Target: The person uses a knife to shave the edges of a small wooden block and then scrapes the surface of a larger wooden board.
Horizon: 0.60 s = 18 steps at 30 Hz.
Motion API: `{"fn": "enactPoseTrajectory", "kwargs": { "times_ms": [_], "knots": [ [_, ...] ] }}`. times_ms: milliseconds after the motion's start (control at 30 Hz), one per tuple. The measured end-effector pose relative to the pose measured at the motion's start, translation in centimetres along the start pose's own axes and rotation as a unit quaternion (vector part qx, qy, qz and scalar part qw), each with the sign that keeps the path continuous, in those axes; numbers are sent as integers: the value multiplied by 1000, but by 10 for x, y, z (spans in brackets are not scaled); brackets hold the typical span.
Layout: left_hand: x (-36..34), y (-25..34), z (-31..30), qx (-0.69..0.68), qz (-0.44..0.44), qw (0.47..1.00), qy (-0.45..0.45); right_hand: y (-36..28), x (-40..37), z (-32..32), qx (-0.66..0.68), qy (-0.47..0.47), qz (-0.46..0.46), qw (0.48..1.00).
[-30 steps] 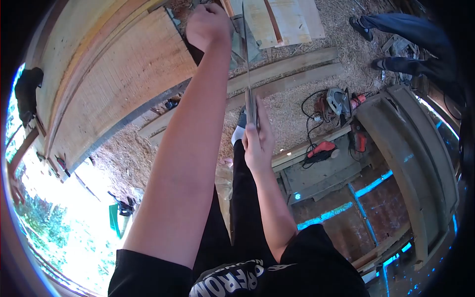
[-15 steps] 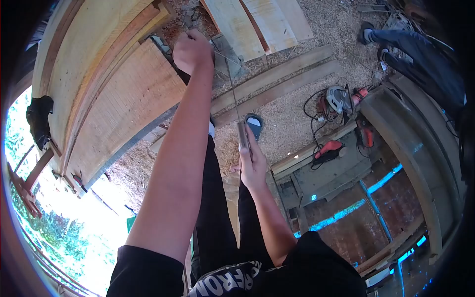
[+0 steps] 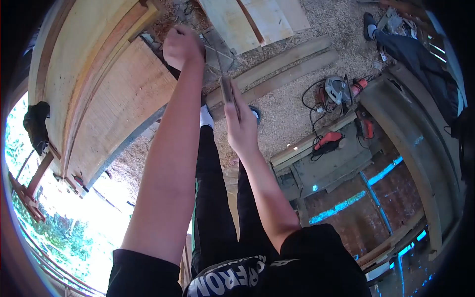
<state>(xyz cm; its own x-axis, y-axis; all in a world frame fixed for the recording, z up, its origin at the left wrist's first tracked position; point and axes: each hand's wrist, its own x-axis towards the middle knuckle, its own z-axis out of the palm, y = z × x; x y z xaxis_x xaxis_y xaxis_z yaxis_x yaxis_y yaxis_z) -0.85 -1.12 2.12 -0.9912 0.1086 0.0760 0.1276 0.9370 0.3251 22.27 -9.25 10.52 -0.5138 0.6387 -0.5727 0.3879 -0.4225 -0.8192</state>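
My left hand [image 3: 183,47] is closed in a fist near the end of a wide curved board [image 3: 123,84]. What its fingers hold, if anything, is hidden under the hand. Lower and to the right, my right hand [image 3: 242,131] is wrapped round the handle of what looks like a handsaw [image 3: 227,91], its thin blade seen edge-on. The blade points up and away, passing just right of my left hand. Where its tip ends is hard to make out.
Pale planks [image 3: 277,22] lie at the top, with two narrow boards [image 3: 292,59] on the sawdust-covered ground. To the right are a circular saw [image 3: 338,90] with a loose cord and a red power tool [image 3: 327,141]. Another person's leg [image 3: 413,59] shows at far right.
My right hand has pushed the handsaw up and away, so its handle is now much nearer my left hand. My left hand stays closed by the board, shifting slightly in view.
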Motion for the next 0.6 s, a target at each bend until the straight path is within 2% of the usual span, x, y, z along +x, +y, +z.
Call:
{"fn": "enactPoseTrajectory", "kwargs": {
  "times_ms": [67,133,200,267,333,400,433,500,600],
  "knots": [
    [1,-1,0,0,12,1000,-8,-12,13,8,28,8,-17,999],
    [1,-1,0,3,6,1000,-1,23,-30,-2,4,16,-30,999],
    [1,3,-3,7,-22,999,-33,47,-68,-9,-21,25,-50,998],
    [1,3,-1,4,-23,999,-25,54,-83,-10,65,40,12,997],
    [2,-1,3,1,11,1000,-15,25,-41,-6,40,17,9,999],
    [2,-1,-3,2,-9,1000,-12,-3,14,8,45,9,42,998],
    [1,-1,-3,-5,-12,1000,-17,2,25,13,57,23,-36,997],
    [1,0,-4,-29,-13,999,-39,28,-6,9,41,30,-31,998],
    [2,-1,-3,-5,9,1000,-22,44,-72,-2,55,45,-10,997]
  ]
}}
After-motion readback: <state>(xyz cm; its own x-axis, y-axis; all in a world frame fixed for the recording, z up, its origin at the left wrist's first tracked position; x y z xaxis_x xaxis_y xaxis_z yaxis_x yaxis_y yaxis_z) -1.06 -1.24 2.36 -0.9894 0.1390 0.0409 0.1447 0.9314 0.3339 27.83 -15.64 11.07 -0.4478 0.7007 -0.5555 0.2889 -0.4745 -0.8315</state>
